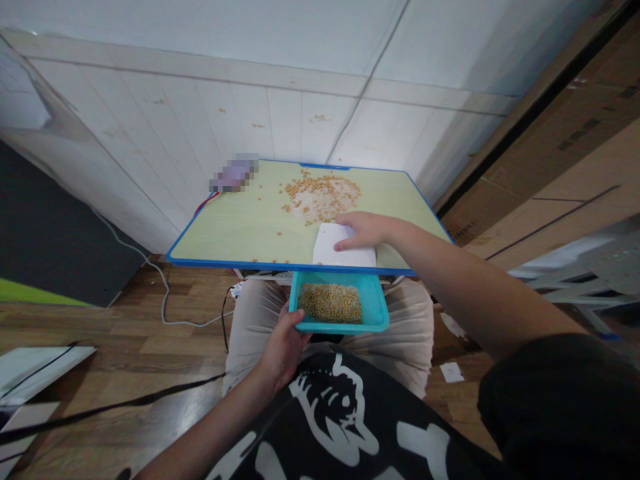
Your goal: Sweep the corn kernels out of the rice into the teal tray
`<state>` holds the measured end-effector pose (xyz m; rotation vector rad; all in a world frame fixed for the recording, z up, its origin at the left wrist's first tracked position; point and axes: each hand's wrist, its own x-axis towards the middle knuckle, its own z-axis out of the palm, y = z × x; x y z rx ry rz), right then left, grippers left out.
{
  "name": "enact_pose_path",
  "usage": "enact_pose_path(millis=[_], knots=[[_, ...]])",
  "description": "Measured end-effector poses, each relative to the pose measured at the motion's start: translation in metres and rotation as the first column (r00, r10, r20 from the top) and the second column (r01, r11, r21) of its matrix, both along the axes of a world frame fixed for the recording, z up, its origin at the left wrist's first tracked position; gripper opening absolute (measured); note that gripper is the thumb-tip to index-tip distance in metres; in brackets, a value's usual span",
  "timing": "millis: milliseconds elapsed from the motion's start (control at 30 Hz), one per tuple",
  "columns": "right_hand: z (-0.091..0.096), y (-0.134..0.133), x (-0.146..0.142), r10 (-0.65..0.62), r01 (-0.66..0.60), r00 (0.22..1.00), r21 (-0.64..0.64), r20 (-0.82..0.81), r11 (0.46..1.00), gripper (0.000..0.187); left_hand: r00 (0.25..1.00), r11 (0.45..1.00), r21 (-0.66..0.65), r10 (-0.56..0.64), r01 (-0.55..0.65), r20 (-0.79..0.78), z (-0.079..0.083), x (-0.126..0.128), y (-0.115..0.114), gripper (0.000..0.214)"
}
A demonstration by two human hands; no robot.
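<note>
My left hand (286, 343) grips the near left corner of a teal plastic tray (376, 313), its thumb over the rim. Yellow kernels (333, 305), soybean-like, lie inside it with some white grains among them. The tray sits over my lap, just below the table's near edge. On the tabletop my right hand (363, 230) is closed on a flat white scraper (330, 250), which lies close to that edge above the tray. Just beyond the scraper spreads a pile of white rice-like grains (323, 200) mixed with yellow kernels (320, 183).
The low table (235, 233) has a blue rim and stands against a white wall. A blurred-out object (234, 175) with a red cord is at its back left corner. Cardboard boxes (555, 160) stand on the right. A pale cable (165, 293) runs across the floor.
</note>
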<state>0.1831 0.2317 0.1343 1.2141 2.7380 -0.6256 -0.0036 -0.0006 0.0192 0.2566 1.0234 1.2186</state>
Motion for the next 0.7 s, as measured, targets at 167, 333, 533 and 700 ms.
enact_pose_path(millis=[167,333,533,700], knots=[[-0.001,0.003,0.002,0.009,-0.009,1.0,-0.016,-0.006,1.0,0.041,1.0,1.0,0.019,0.011,-0.011,0.002,-0.001,0.0,0.0,0.065],[-0.001,0.002,0.003,0.036,-0.036,0.999,-0.001,-0.008,0.999,0.041,1.0,1.0,0.005,0.001,-0.001,-0.009,0.001,-0.001,-0.001,0.067],[0.001,-0.005,0.002,0.042,-0.043,0.999,0.025,0.026,0.999,0.044,1.0,1.0,0.016,0.001,-0.001,0.003,0.001,0.0,0.0,0.064],[0.006,-0.006,0.001,0.016,-0.018,0.999,0.073,0.028,0.997,0.049,1.0,1.0,0.019,0.006,-0.006,0.009,-0.001,-0.003,-0.002,0.063]])
